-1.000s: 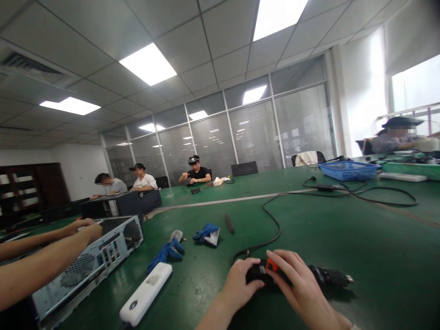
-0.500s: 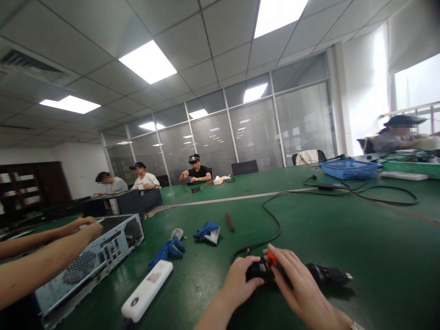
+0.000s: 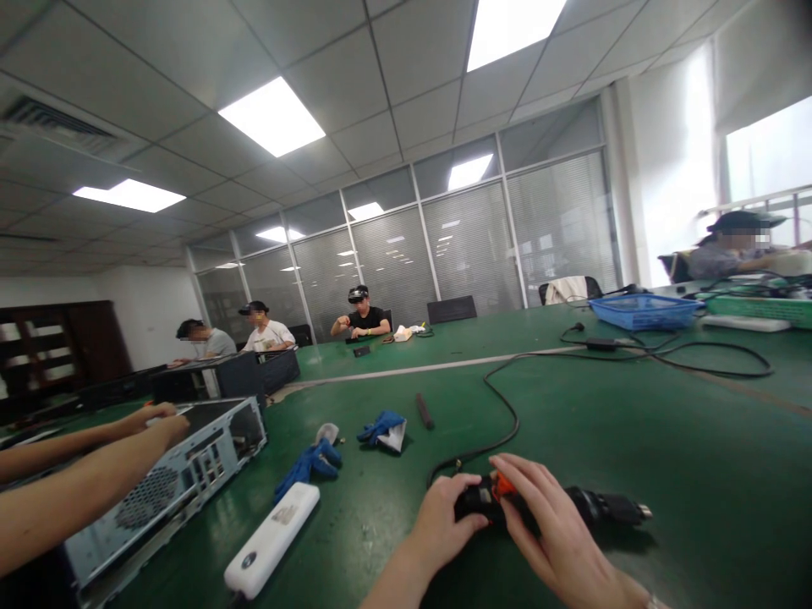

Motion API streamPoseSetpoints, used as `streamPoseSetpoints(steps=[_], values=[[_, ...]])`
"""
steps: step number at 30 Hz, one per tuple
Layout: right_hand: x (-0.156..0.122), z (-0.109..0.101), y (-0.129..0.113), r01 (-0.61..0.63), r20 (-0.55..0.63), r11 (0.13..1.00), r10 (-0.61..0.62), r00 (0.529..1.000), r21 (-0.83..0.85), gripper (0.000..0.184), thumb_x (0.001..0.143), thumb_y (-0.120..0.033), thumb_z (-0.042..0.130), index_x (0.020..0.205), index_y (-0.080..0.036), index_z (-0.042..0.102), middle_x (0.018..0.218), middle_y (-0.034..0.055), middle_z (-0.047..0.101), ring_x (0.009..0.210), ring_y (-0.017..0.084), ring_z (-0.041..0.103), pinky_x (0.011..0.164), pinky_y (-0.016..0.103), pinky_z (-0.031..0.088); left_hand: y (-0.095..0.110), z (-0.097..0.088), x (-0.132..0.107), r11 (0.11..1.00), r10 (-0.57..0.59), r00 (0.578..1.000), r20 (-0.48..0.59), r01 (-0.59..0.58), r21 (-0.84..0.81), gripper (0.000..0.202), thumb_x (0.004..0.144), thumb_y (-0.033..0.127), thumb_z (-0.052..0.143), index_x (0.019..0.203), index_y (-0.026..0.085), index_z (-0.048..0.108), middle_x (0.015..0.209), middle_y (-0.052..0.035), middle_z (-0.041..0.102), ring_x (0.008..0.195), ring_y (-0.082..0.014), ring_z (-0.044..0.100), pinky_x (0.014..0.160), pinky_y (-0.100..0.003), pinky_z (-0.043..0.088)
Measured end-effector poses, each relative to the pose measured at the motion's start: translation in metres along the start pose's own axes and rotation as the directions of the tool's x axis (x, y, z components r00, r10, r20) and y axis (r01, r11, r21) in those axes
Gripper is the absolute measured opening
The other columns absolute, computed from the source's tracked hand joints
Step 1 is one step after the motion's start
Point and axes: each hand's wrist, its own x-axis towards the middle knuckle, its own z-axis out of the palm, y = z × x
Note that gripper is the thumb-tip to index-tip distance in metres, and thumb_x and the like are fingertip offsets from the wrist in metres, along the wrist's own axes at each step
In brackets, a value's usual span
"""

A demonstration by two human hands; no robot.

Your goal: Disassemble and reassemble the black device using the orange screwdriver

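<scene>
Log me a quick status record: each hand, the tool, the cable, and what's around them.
Left hand: grips the left end of a black tool
Right hand: fingers at the orange part
Tool tip: points right
Black cable: crosses the green table to beside the left hand; any join is hidden
Left side: white oblong block, blue gloves, metal case with a co-worker's hands
Far right: blue basket

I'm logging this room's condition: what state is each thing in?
Black tool: lying horizontal, gripped by left hand, touched by right hand
Orange part: partly covered
Blue gloves: unworn, crumpled
White block: lying flat
Black cable: loosely curved
Metal case: interior partly exposed
Blue basket: upright
Ceiling lights: lit
</scene>
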Motion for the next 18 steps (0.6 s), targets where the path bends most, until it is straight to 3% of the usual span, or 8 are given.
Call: streamPoseSetpoints(steps=[4,10,12,18], values=[[0.0007,0.0006,0.0032,-0.001,-0.025,1.000,0.001,1.000,-0.012,0.044,0.093,-0.022,0.052,0.136,-0.026,0.045,0.110,0.0097,0.058,0.098,0.021,0.060,0.080,0.033,0.056,-0.0018,0.0004,-0.0001,1.000,0.008,1.000,-0.002,-0.008,0.003,0.057,0.070,0.023,0.079,0.124,0.026,0.060,0.114,-0.0038,0.065,0.104,-0.0240,0.059,0.095,-0.034,0.043],[0.0009,0.0011,0.0004,-0.041,-0.018,0.999,0.041,0.999,-0.011,0.053,0.096,-0.020,0.041,0.148,-0.024,0.027,0.126,0.0103,0.055,0.114,0.021,0.055,0.092,0.033,0.052,-0.0013,0.0009,0.0004,1.000,-0.003,1.000,0.003,0.003,0.029,0.056,0.069,0.024,0.079,0.122,0.026,0.061,0.111,-0.0031,0.066,0.101,-0.0241,0.060,0.092,-0.034,0.044],[0.0023,0.0015,-0.0009,-0.070,-0.008,0.997,0.070,0.998,-0.035,0.055,0.096,-0.025,0.044,0.148,-0.023,0.027,0.128,0.0111,0.054,0.115,0.022,0.055,0.092,0.035,0.053,-0.0004,0.0008,0.0008,1.000,0.000,1.000,-0.004,0.000,0.019,0.054,0.069,0.024,0.079,0.120,0.026,0.062,0.110,-0.0029,0.067,0.100,-0.0241,0.060,0.091,-0.035,0.045],[0.0053,0.0015,0.0045,-0.120,0.008,0.993,0.120,0.993,-0.020,0.050,0.096,-0.025,0.043,0.145,-0.024,0.033,0.110,0.0091,0.064,0.096,0.020,0.064,0.080,0.033,0.057,0.0000,0.0005,0.0010,0.999,0.029,1.000,-0.011,-0.029,-0.026,0.057,0.070,0.023,0.078,0.124,0.027,0.059,0.117,-0.0028,0.065,0.105,-0.0240,0.059,0.097,-0.037,0.043]])
